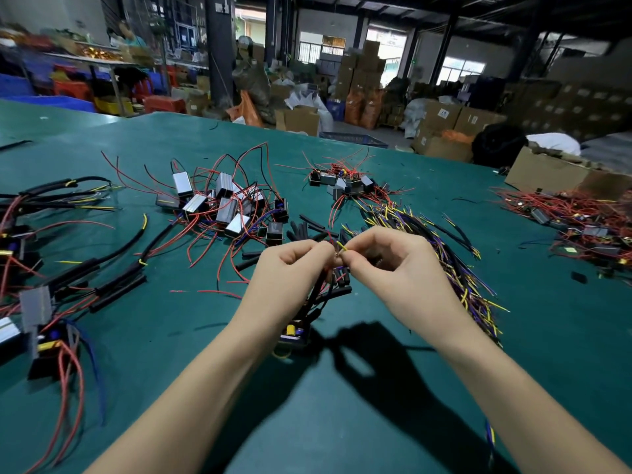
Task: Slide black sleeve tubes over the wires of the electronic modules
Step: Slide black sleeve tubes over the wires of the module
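My left hand (pixel 290 265) and my right hand (pixel 390 265) meet above the green table, fingertips pinching the ends of a module's wires; a yellow wire tip (pixel 342 245) sticks up between them. The wires run down under my left hand to a small black electronic module (pixel 294 334) that hangs near the table. Short black sleeve tubes (pixel 309 230) lie loose just beyond my hands, and more sit under them (pixel 342 278). Whether a tube is on the pinched wires is hidden by my fingers.
A pile of silver-cased modules (pixel 224 201) with red wires lies at centre left, another pile (pixel 342 183) further back. Sleeved assemblies (pixel 68 268) cover the left side. A bundle of yellow, purple and black wires (pixel 458 268) lies right of my hands. A cardboard box (pixel 547 172) stands far right.
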Motion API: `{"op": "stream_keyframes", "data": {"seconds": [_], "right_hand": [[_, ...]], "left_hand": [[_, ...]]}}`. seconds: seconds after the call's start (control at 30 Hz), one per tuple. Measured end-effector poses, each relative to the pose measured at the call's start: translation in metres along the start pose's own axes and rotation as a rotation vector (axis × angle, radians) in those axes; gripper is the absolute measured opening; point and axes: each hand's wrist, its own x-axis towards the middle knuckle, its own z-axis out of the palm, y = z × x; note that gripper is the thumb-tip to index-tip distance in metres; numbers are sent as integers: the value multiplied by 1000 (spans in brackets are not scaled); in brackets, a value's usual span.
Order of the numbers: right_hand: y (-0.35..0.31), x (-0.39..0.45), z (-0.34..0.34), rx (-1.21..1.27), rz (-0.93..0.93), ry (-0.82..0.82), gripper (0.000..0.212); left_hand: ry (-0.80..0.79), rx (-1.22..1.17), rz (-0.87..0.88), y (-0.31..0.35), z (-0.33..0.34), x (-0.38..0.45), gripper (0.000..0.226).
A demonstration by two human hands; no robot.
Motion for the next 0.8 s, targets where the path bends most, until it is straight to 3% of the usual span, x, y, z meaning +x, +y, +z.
{"op": "stream_keyframes", "data": {"seconds": [0.1,0.2,0.4,0.53,0.8], "right_hand": [[0,2,0,154,117,1,18],[0,3,-3,222,196,-26,15],[-2,2,-8,167,134,-67,13],[0,1,-7,93,69,-26,12],[-2,2,-11,-12,-1,-104,12]], "left_hand": [[-31,-25,-39,0,-1,0,28],[-56,65,54,1,-2,-3,23],[100,581,330,3,-1,-8,21],[124,668,423,-1,-2,-6,20],[127,823,542,-2,-5,-5,19]]}}
